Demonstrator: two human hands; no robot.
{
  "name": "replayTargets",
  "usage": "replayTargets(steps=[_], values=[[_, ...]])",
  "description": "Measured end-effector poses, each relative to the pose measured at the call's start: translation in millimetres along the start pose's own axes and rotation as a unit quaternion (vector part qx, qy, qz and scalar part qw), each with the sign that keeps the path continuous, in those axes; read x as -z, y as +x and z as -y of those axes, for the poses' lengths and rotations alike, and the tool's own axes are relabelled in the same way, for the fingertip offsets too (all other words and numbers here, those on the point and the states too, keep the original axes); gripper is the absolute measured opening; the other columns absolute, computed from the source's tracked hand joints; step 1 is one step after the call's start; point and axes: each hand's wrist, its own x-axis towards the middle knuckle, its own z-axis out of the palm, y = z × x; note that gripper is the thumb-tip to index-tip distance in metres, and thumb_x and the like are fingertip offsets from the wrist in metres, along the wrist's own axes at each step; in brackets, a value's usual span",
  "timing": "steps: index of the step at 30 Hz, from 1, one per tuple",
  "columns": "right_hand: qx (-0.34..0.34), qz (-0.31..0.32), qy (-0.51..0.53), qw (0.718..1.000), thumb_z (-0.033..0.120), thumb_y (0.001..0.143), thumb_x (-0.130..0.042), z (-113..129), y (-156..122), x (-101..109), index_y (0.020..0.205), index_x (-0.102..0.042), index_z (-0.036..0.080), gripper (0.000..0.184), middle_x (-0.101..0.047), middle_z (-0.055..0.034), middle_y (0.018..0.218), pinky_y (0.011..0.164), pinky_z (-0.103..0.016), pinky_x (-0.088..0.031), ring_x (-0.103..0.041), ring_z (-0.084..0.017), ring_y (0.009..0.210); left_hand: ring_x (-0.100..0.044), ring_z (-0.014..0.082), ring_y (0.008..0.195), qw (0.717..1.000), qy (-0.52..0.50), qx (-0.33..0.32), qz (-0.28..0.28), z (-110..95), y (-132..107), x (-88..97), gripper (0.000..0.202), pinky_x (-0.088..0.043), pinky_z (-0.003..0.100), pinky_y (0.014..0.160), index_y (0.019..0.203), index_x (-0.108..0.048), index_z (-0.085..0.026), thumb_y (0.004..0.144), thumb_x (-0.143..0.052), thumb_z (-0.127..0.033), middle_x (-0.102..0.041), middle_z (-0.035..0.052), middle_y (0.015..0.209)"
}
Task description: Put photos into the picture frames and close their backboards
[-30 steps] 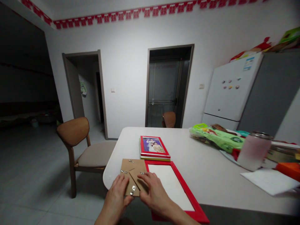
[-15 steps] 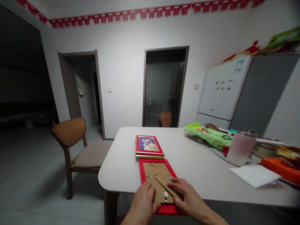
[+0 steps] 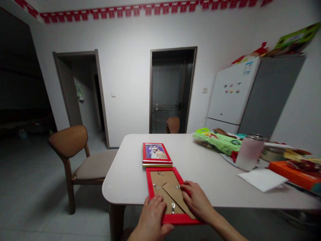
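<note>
A red picture frame [image 3: 180, 219] lies face down at the table's near edge, its brown backing board [image 3: 165, 197] showing, with a slit and small metal clips. My left hand [image 3: 151, 216] grips the near left corner, fingers over the backing and thumb at the near edge. My right hand [image 3: 197, 201] is closed around the right side, its fingertips at the right metal clip [image 3: 177, 186]. Just beyond sits a stack of frames [image 3: 157, 164]; the top one is red and holds a photo of people in light clothes.
On the right of the white table [image 3: 125, 160] are a green plastic package [image 3: 220, 142], a pink bottle [image 3: 250, 152], a white sheet [image 3: 263, 178] and an orange box [image 3: 293, 175]. A wooden chair [image 3: 69, 140] stands at the left. Behind is a fridge [image 3: 230, 90].
My right hand has moved from the near part of the backing to the frame's right side and clip. My left hand stays at the near left corner. The view has shifted slightly.
</note>
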Motion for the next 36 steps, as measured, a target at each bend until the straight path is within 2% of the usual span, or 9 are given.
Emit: replayTargets(steps=[7,11,18,23,25,30,36], values=[[-0.019,0.017,-0.006,1.000,0.023,0.073,-0.038,-1.5,18.8,-3.9,0.080,-0.065,0.018,0.028,-0.056,-0.0068,0.085,0.074,-0.024,-0.038,-0.052,-0.015,0.079,-0.038,0.0214,0.113,1.000,0.001,0.005,-0.004,0.6,1.0,-2.4,0.041,-0.018,0.042,0.100,0.094,-0.052,-0.020,0.060,-0.068,-0.035,-0.046,0.0062,0.122],[-0.027,0.028,-0.030,0.999,0.020,0.072,-0.038,4.1,26.4,-2.7,0.075,-0.066,0.018,0.028,-0.055,-0.0074,0.082,0.067,-0.023,-0.038,-0.052,-0.015,0.075,-0.039,0.0208,0.112,1.000,-0.001,0.012,-0.008,0.9,1.5,-1.0,0.039,-0.019,0.040,0.100,0.092,-0.053,-0.020,0.059,-0.068,-0.034,-0.048,0.0054,0.120],[0.050,0.074,-0.026,0.996,0.022,0.076,-0.034,2.0,18.8,7.0,0.070,-0.064,0.018,0.032,-0.054,-0.0067,0.084,0.071,-0.023,-0.039,-0.052,-0.014,0.076,-0.038,0.0214,0.114,0.999,-0.001,0.041,0.001,-0.7,0.6,3.5,0.052,-0.021,0.039,0.100,0.107,-0.049,-0.019,0.061,-0.067,-0.035,-0.046,0.0066,0.122],[0.062,0.022,-0.040,0.997,0.026,0.078,-0.033,4.4,4.7,7.9,0.088,-0.063,0.018,0.033,-0.052,-0.0103,0.099,0.082,-0.032,-0.036,-0.047,-0.020,0.093,-0.039,0.0219,0.113,0.999,-0.009,0.045,0.003,-3.2,0.7,7.3,0.055,-0.023,0.038,0.100,0.108,-0.049,-0.018,0.059,-0.068,-0.033,-0.047,0.0065,0.121],[0.093,0.013,-0.034,0.995,0.027,0.078,-0.036,12.8,-5.1,9.1,0.093,-0.062,0.021,0.031,-0.051,-0.0100,0.105,0.084,-0.036,-0.034,-0.044,-0.022,0.098,-0.040,0.0221,0.112,0.999,-0.010,0.040,0.002,-3.7,1.7,8.6,0.053,-0.025,0.038,0.098,0.105,-0.050,-0.018,0.058,-0.069,-0.032,-0.048,0.0067,0.120],[0.204,0.084,0.020,0.975,0.024,0.077,-0.038,44.4,-28.0,18.6,0.087,-0.062,0.028,0.026,-0.052,-0.0047,0.100,0.084,-0.035,-0.034,-0.043,-0.019,0.096,-0.042,0.0215,0.109,1.000,-0.005,0.027,-0.008,-3.6,2.9,9.6,0.039,-0.028,0.037,0.097,0.092,-0.055,-0.017,0.058,-0.070,-0.028,-0.051,0.0064,0.116],[0.228,0.114,0.027,0.967,0.023,0.074,-0.042,53.9,-30.3,26.3,0.081,-0.062,0.025,0.021,-0.052,-0.0049,0.098,0.083,-0.035,-0.033,-0.042,-0.020,0.095,-0.040,0.0215,0.111,0.999,0.000,0.040,0.012,-7.3,1.9,14.0,0.042,-0.028,0.035,0.097,0.097,-0.054,-0.016,0.059,-0.068,-0.030,-0.048,0.0075,0.119]])
